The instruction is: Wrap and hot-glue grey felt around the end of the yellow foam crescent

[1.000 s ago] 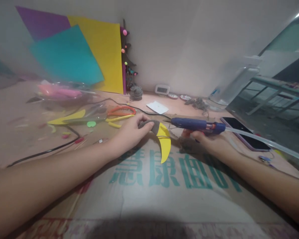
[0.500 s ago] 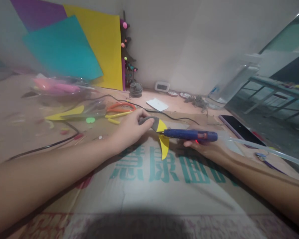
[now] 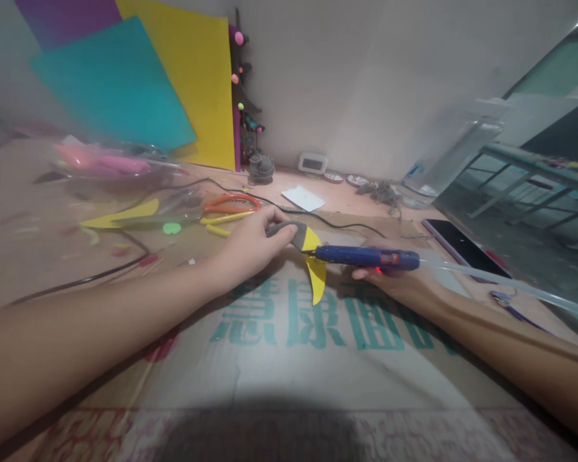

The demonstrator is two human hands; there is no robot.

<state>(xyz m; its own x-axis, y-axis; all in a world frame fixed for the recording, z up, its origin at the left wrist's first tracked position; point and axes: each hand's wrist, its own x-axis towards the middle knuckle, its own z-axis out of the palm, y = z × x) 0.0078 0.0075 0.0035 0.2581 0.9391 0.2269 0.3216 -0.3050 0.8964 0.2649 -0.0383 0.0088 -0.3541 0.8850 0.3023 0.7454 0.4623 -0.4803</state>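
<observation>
A small grey piece is pinched between the thumb and fingers of my left hand. From its right end a curved yellow piece hangs down, pointed at the bottom. My right hand is closed round a blue glue gun, with a small red light on its underside. The gun's nozzle points left and meets the place where the grey and yellow pieces join. A long clear glue stick runs out of the gun's back end to the right.
Printed cardboard lies under my hands. Orange-handled scissors, a yellow cutout and a black cable lie to the left. A phone and pliers are at the right. A white card and bottle stand further back.
The whole view has shifted slightly. The glue gun's nozzle has moved a little to the left against the grey and yellow pieces; both hands keep their hold.
</observation>
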